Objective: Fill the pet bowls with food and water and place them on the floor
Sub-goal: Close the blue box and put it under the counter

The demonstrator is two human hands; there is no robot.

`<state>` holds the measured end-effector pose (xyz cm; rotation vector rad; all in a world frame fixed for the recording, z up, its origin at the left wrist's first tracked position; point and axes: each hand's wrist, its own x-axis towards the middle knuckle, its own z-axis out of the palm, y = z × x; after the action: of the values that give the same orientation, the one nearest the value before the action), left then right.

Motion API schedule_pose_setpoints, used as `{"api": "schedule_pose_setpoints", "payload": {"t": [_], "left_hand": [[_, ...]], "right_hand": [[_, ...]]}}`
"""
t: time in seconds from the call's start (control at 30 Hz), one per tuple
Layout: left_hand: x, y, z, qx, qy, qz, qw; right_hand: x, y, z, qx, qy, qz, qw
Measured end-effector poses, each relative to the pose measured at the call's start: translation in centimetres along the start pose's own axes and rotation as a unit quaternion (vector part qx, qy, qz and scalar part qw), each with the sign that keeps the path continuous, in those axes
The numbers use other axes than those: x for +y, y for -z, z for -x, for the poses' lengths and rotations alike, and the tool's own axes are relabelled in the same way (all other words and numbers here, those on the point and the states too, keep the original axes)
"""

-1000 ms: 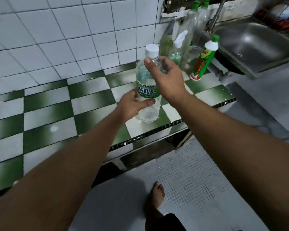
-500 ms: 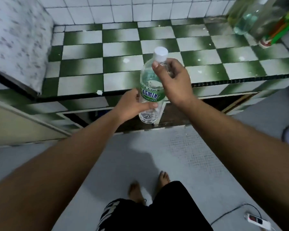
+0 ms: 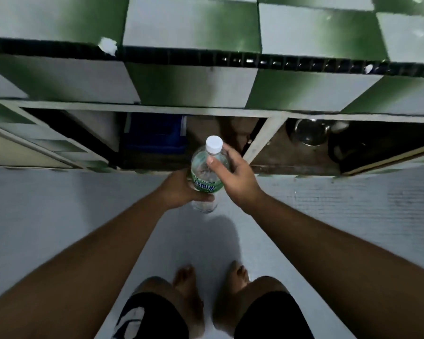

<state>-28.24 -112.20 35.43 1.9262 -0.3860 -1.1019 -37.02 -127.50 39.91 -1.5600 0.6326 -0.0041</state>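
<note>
Change: A second ago my clear plastic water bottle with the green label (image 3: 205,177) was over the green-and-white checkered tile counter (image 3: 181,20), near the sink. It had since come off the counter and down, and hung above the grey floor (image 3: 59,216), in front of the open cupboard under the counter.
View: My head had tipped down. The sink and spray bottles had dropped out of sight, and my bare feet (image 3: 189,285) and bent knees showed near me.
Left hand: My left hand (image 3: 181,189) stayed wrapped round the bottle's lower half, thumb across the front just below the label.
Right hand: My right hand (image 3: 238,177) kept its fingers curled round the neck, thumb tip just under the white screw cap (image 3: 214,144).
Cap: It was still screwed on, so no water had been poured.
Meaning: I judged I had fetched the water and was lowering it toward wherever it would be poured. The filling was still ahead.
Bowls: No pet bowl or food showed anywhere, and I could not tell where they stood.
Around: In the cupboard, a blue plastic box (image 3: 154,135) sat far and left of the bottle. A round shiny lid (image 3: 309,132) and a dark pot (image 3: 345,150) lay far right, past a pale upright divider (image 3: 260,140).
In the way: The closed cap came first, and my right hand sat ready at it. The counter's black edge strip (image 3: 230,59) overhung beyond the bottle, worth minding if I rose.
</note>
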Motion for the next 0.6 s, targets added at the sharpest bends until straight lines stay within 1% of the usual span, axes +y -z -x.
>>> {"api": "schedule_pose_setpoints", "payload": {"t": [0.13, 0.23, 0.33, 0.4, 0.47, 0.6], "left_hand": [[-6.0, -1.4, -9.5, 0.028, -0.02, 0.013, 0.999], [-7.9, -0.8, -16.6, 0.044, -0.05, -0.039, 0.997], [-8.3, 0.5, -22.1, 0.052, -0.085, -0.083, 0.992], [-8.4, 0.9, -24.6, 0.068, -0.105, -0.076, 0.989], [-8.6, 0.9, -26.4, 0.095, -0.111, -0.064, 0.987], [-8.9, 0.0, -28.5, 0.129, -0.117, -0.048, 0.984]], "right_hand": [[7.9, -0.5, -8.3, 0.011, 0.014, 0.006, 1.0], [11.2, 0.0, -14.8, 0.036, 0.04, 0.011, 0.999], [12.8, 0.5, -20.2, 0.047, 0.052, -0.004, 0.998], [13.4, 0.7, -23.0, 0.059, 0.062, -0.02, 0.996], [13.8, 0.8, -25.1, 0.054, 0.067, -0.012, 0.996], [14.2, 1.5, -26.9, 0.05, 0.066, -0.032, 0.996]]}}
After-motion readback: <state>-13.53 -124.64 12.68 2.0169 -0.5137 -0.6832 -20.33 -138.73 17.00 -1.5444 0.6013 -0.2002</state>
